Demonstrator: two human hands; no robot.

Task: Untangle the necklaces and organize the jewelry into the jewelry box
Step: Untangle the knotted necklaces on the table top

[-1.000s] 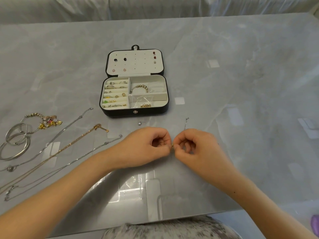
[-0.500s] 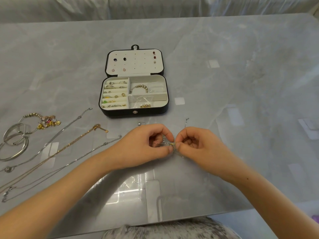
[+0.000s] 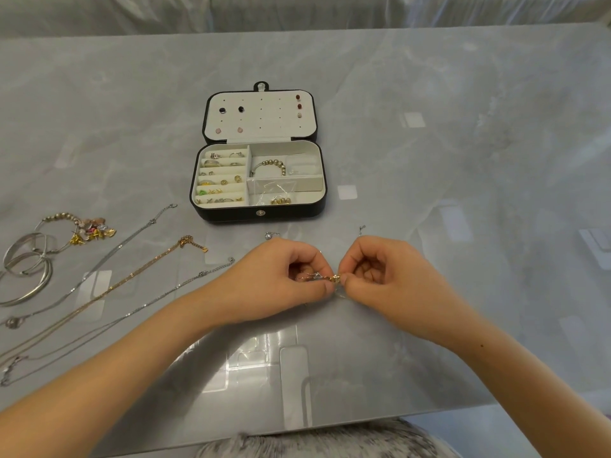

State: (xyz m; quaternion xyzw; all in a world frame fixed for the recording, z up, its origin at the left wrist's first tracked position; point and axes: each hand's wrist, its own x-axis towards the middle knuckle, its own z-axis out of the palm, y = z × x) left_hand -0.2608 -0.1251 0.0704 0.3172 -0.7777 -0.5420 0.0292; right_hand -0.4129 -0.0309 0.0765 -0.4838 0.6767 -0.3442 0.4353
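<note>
While the jewelry box lies open just beyond, the left hand and right hand pinch a gold chain running left to right between them

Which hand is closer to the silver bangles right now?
Left. The left hand, pinching a chain, is right of the bangles; the right hand, pinching it too, is farther right.

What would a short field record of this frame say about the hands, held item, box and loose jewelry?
left hand: pinches small gold chain piece
right hand: pinches the same piece from the other side
jewelry box: open, lid laid back, compartments partly filled
necklaces: several chains laid out apart, left of the hands
bangles: far left on the table
</note>
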